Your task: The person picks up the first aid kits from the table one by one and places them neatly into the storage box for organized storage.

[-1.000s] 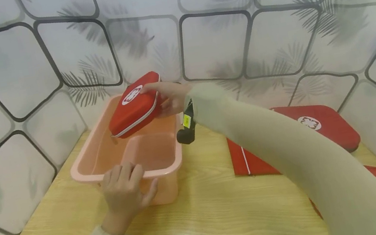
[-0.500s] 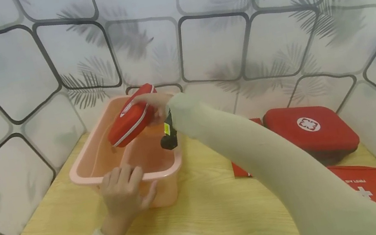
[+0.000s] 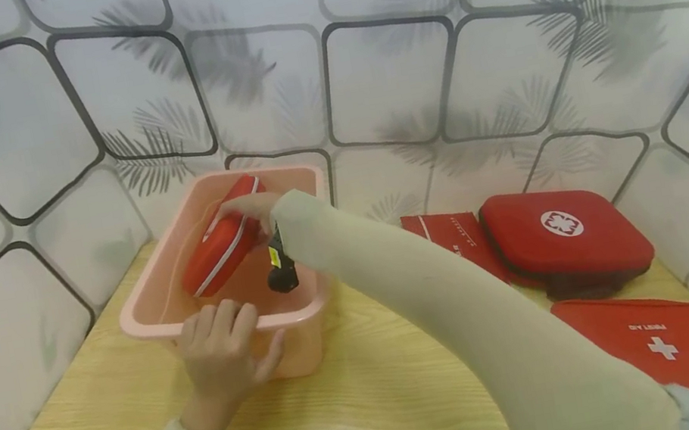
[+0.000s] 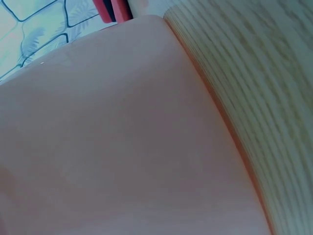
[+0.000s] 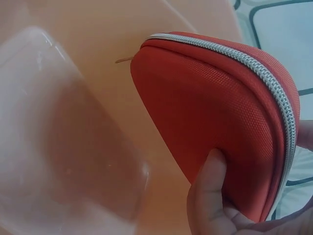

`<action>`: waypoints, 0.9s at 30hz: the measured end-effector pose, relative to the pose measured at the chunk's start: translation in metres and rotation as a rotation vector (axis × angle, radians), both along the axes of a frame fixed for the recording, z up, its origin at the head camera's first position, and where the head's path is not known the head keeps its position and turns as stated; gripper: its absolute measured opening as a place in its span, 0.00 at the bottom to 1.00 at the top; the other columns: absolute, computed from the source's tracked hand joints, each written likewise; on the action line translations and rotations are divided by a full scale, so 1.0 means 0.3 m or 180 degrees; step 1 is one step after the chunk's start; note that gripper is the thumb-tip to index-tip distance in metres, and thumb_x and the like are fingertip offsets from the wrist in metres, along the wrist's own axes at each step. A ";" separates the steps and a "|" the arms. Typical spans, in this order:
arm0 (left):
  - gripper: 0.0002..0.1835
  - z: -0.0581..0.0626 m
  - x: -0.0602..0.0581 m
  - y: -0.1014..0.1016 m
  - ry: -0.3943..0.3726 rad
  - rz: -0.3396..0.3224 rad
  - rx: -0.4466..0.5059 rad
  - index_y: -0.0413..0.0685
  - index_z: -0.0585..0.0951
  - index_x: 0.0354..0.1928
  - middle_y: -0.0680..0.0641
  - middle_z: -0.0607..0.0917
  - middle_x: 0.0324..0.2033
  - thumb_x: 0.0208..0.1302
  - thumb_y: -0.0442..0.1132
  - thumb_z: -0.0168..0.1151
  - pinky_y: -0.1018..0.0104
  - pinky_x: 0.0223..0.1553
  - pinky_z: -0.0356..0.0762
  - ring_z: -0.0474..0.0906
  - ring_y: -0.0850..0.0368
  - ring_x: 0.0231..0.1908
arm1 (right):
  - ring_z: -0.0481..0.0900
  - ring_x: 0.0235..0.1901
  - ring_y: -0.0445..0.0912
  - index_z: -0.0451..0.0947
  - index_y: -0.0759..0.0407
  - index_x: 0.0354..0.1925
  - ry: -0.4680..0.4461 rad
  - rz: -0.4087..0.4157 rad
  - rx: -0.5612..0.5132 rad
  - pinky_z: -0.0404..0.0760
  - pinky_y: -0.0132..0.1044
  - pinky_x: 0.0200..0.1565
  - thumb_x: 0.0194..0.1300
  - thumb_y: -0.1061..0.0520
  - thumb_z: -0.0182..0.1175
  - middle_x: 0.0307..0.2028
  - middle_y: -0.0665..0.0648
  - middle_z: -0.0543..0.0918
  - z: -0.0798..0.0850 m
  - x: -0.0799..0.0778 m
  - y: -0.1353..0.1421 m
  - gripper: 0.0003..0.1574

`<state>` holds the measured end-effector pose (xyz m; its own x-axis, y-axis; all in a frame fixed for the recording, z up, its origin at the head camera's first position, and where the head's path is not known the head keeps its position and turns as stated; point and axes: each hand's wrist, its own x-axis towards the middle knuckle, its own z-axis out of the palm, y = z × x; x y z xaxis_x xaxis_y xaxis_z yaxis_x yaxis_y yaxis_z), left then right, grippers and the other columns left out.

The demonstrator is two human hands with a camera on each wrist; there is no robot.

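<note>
My right hand (image 3: 250, 212) grips a red zippered first-aid case (image 3: 222, 248) inside the pink plastic tub (image 3: 145, 323). In the right wrist view, the thumb presses one face of the case (image 5: 205, 107) and fingers wrap its far side; a pale zipper runs round its edge. The case is tilted, and whether it touches the tub floor cannot be told. With fingers over the rim and thumb outside, my left hand (image 3: 220, 356) holds the tub's near edge. The left wrist view shows mostly the tub's outer wall (image 4: 137, 127).
At the right stand a dark red hard-looking case (image 3: 570, 237) with a white emblem and a flat red first-aid pouch (image 3: 679, 348). A red booklet-like item (image 3: 458, 233) lies beside them, partly behind my right arm. A patterned wall (image 3: 391, 84) backs the wooden table (image 3: 373, 379).
My right hand has lowered the red case down and to the left into the tub, tilting it more upright. The left hand has stayed on the rim. The flat pouch has come into fuller view.
</note>
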<state>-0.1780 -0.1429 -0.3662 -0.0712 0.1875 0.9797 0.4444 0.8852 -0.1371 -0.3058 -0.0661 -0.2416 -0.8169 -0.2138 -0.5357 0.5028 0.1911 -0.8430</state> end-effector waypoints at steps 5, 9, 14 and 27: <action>0.30 0.000 0.000 -0.001 0.0026 0.0004 -0.0002 0.40 0.69 0.19 0.43 0.70 0.16 0.63 0.60 0.41 0.55 0.21 0.58 0.64 0.45 0.17 | 0.75 0.57 0.57 0.62 0.63 0.53 0.0021 0.0046 0.0202 0.76 0.49 0.55 0.56 0.55 0.63 0.56 0.62 0.74 -0.022 0.000 -0.010 0.31; 0.29 0.001 0.002 -0.001 0.0024 0.0013 -0.0007 0.40 0.69 0.19 0.43 0.70 0.16 0.63 0.59 0.41 0.56 0.20 0.58 0.64 0.45 0.17 | 0.77 0.54 0.56 0.63 0.63 0.52 0.0037 0.0051 0.0290 0.78 0.49 0.52 0.56 0.56 0.64 0.52 0.62 0.75 -0.036 0.008 -0.008 0.29; 0.29 0.006 0.002 0.003 0.0050 -0.0001 -0.0015 0.40 0.70 0.19 0.43 0.70 0.16 0.62 0.59 0.42 0.55 0.20 0.59 0.65 0.44 0.17 | 0.78 0.53 0.55 0.65 0.63 0.50 -0.0007 0.0099 0.0404 0.79 0.48 0.51 0.56 0.56 0.64 0.52 0.62 0.77 -0.051 0.013 -0.010 0.27; 0.28 0.011 -0.003 0.003 0.0108 -0.0004 -0.0055 0.40 0.69 0.18 0.44 0.70 0.16 0.61 0.59 0.42 0.56 0.20 0.58 0.63 0.46 0.16 | 0.72 0.47 0.52 0.62 0.62 0.50 -0.0151 0.0425 0.0535 0.74 0.45 0.58 0.58 0.56 0.62 0.43 0.57 0.70 -0.081 -0.011 -0.025 0.26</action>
<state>-0.1789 -0.1420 -0.3629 -0.0379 0.2046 0.9781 0.4405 0.8820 -0.1674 -0.3090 -0.0734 -0.2660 -0.7604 -0.2227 -0.6101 0.5020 0.3945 -0.7696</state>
